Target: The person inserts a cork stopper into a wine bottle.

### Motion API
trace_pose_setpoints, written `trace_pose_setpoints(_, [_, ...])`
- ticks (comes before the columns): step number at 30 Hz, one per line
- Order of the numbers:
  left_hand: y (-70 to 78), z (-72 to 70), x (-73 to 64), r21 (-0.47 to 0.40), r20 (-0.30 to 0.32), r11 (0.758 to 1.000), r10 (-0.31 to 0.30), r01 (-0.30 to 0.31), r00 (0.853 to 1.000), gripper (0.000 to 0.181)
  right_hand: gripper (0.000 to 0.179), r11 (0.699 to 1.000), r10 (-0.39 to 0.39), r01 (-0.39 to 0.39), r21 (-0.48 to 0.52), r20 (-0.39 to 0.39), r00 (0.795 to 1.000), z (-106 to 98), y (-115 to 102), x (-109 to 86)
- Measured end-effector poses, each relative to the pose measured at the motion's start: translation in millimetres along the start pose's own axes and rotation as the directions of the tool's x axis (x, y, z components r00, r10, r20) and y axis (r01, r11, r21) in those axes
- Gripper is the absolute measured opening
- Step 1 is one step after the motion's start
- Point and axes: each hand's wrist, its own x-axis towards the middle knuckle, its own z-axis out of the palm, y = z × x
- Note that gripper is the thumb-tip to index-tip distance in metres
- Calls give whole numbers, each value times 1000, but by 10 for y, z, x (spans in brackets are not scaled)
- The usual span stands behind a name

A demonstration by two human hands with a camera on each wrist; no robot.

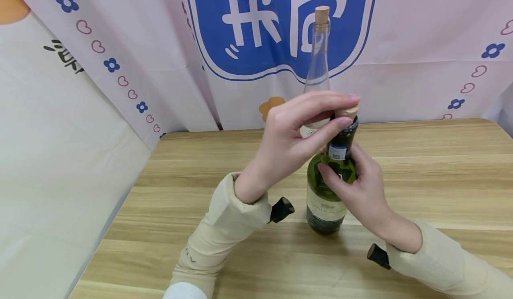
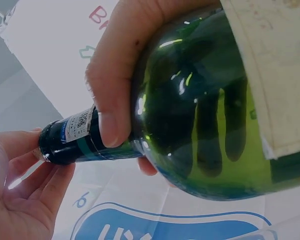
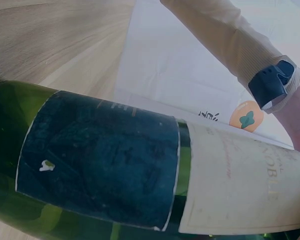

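A green wine bottle [image 1: 325, 208] stands upright on the wooden table, with a cream label and a dark sleeve on its neck. At its mouth sits a pale cork [image 1: 347, 111], which my left hand [image 1: 286, 132] pinches between thumb and fingers. My right hand [image 1: 368, 190] grips the bottle around its shoulder and lower neck. In the left wrist view, the right hand's fingers [image 2: 117, 85] wrap the green glass, while the left hand [image 2: 27, 187] is at the mouth. Dark and cream labels on the bottle [image 3: 97, 160] fill much of the right wrist view.
Behind the green bottle stands a tall clear bottle [image 1: 318, 63] with a cork [image 1: 322, 15] in its mouth, partly hidden by my left hand. A printed cloth [image 1: 248, 74] hangs at the back of the table [image 1: 180, 192]. Small black wrist cameras [image 1: 282, 209] stick out from both sleeves.
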Motion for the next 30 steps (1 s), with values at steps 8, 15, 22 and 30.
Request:
trace_pose_setpoints(8, [-24, 7, -17, 0, -3, 1000, -7, 7, 1000, 20, 34, 1000, -4, 4, 6, -1, 1000, 3, 5, 2])
trace_pose_setpoints(15, [-44, 36, -35, 33, -24, 999, 31, -30, 999, 17, 40, 1000, -8, 8, 3, 0, 1000, 7, 22, -12])
trace_pose_setpoints(22, [-38, 57, -32, 60, -34, 997, 46, -44, 998, 16, 41, 1000, 7, -7, 1, 14, 1000, -8, 17, -15])
trace_pose_setpoints(30, [-56, 84, -42, 42, -64, 998, 53, -51, 997, 15, 41, 1000, 9, -9, -5, 22, 1000, -16, 17, 1])
